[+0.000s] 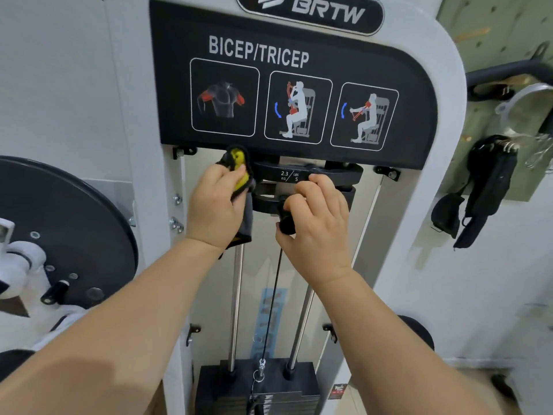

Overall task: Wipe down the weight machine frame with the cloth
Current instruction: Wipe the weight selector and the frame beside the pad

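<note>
Fingers [223, 175] of the left hand [214, 208] are curled close together round the cloth [239, 163], with the thumb clamped over its front.

At the far left a dark round disc [74, 229] sits on the side of the machine. Just right of it runs the white left upright of the frame [172, 265], which arches over the top and comes down again on the right.

The cloth is dark grey with a yellow patch. Its long axis runs up and down: the bunched yellow end points up and touches the lower edge of the black BICEP/TRICEP placard [293, 100], and the grey tail hangs straight down past the wrist. The bunched part presses against the left end of a black add-on plate [329, 172] marked 2.3 KG / 5 LBS.

Below the hands two chrome guide rods [236, 310] run down to the black weight stack [299, 384], with a thin black cable [273, 301] between them.

The right hand [317, 223] is just right of the left, apart from it. Its fingers are bent, knuckles up, under the add-on plate, and thumb and fingers grip a black knob [285, 223].

On the wall at the far right, well apart from the frame, black straps [484, 193] hang down.
</note>
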